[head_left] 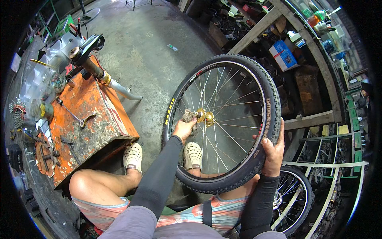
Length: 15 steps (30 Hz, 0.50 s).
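A bicycle wheel with a knobby black tyre and thin spokes stands tilted in front of me, over my lap. My right hand grips its tyre at the right side, thumb on the near face and fingers behind. At the wheel's centre is a gold hub. My left hand is closed on a grey-brown rag, pressed at the end of the hub's axle. Part of the rag hangs below the fingers.
On my left stands a worn orange workbench bearing a wrench, jars and loose tools. A silver curved tube juts from it. A second wheel is at my right, beside a metal rack. Cluttered wooden shelving stands behind.
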Available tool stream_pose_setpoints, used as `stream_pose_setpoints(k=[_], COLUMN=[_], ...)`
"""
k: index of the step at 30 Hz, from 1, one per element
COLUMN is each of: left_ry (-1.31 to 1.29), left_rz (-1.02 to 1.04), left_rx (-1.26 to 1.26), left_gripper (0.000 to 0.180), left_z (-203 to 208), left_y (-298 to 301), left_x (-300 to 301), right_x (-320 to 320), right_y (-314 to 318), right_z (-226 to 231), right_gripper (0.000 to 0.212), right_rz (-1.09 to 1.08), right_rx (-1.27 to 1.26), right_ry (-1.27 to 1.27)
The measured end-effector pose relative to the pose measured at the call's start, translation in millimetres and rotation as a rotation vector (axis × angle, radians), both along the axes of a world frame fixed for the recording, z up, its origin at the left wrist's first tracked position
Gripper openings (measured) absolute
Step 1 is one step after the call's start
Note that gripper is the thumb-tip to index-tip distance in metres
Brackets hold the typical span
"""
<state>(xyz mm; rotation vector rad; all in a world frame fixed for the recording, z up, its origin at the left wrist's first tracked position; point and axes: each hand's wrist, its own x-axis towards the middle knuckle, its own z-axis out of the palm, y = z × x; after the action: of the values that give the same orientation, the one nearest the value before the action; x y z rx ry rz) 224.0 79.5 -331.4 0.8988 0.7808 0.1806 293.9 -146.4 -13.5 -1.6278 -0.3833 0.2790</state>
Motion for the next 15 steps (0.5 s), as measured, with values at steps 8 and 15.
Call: stream_pose_setpoints(k=[8,15], left_ry=[0.022,0.026], left_rz=[0.138,0.3], left_rx=[-0.089,-0.251], left_gripper=[0.048,0.036], left_z=[12.3,-15.8], left_y=[-7.1,-8.2], left_x=[9.8,-5.6], right_x=[-0.6,-1.5], right_y=[-4.0,-1.0], right_z=[-0.9,-0.1], right_gripper=[0.11,0.109], right_rz=[-0.014,-0.018], right_rx=[0.011,0.014], right_ry=[-0.01,-0.018])
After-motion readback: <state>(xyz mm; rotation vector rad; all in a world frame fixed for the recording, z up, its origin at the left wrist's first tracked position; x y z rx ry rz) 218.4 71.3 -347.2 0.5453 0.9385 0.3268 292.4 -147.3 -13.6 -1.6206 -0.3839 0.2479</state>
